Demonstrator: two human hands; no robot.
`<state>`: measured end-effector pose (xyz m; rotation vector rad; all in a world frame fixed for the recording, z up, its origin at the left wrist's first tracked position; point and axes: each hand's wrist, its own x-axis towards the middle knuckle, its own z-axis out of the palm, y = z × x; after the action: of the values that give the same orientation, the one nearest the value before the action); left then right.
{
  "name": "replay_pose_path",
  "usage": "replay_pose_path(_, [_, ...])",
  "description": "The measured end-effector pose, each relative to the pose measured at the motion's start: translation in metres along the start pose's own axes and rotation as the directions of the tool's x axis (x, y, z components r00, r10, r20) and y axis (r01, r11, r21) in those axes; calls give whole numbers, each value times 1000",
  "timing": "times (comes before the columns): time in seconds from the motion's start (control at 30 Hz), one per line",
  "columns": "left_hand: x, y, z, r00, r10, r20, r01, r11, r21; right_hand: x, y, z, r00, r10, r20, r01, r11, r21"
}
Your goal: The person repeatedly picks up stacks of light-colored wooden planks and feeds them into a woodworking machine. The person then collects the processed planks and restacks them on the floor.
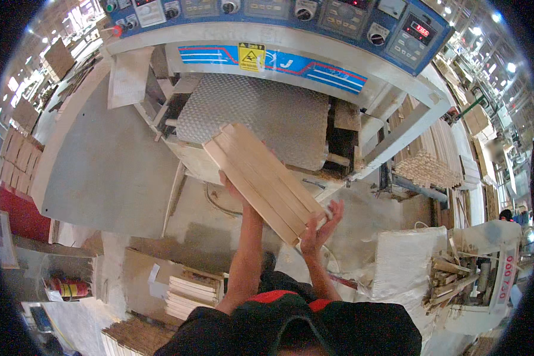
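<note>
A stack of pale wooden boards, lying side by side lengthwise, is held up at a slant in front of the machine. Its far end tilts left, over the front of a textured metal conveyor bed. My left hand grips the boards' left long edge from below, with most of its fingers hidden behind the wood. At the near right end, my right hand lies with its palm against the boards' ends and its fingers stretched apart.
A blue control panel with knobs and displays spans the machine's top. Stacked wood strips stand at right, above a white-wrapped block and scrap wood. A grey sheet-metal surface is at left; more boards lie near my left arm.
</note>
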<state>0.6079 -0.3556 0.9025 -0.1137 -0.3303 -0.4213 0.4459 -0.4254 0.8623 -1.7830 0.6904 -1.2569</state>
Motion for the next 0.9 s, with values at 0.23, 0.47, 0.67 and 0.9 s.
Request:
replay_pose_path(0.23, [20, -16, -60, 981, -174, -82, 174, 985, -4, 36, -42, 15, 686, 274, 674, 369, 667, -647])
replay_pose_path(0.47, [55, -20, -130, 900, -398, -178, 394, 917, -60, 28, 4, 88, 834, 369, 409, 134, 584, -800])
replay_pose_path(0.67, [38, -4, -180, 785, -568, -249, 505, 818, -275, 69, 49, 181, 804, 538, 254, -133, 579, -804])
replay_pose_path(0.9, [55, 0, -265, 745, -456, -487, 407, 889, -210, 102, 47, 271, 877, 452, 164, -139, 565, -813])
